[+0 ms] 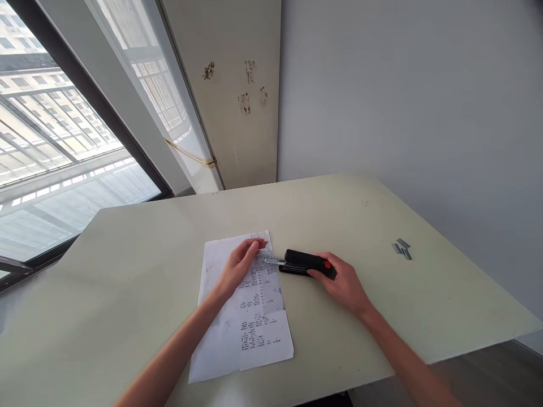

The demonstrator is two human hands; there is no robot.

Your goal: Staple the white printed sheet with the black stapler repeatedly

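Printed white paper (258, 339) lies on the pale table, its text side up. Over its upper part is my left hand (237, 265), the fingers bent and held together near the top right corner; whether something is between them is too small to tell. My right hand (343, 282) is wrapped round the rear of a black stapler (303, 261) with a red mark. The stapler points left, and a silvery metal part sticks out of its front over the paper's right edge, close to my left fingertips.
Several grey staple strips (403, 249) lie on the right side of the table (148, 271). A grey wall stands behind and to the right, with a stained panel (241, 130) at the back and a window at the left.
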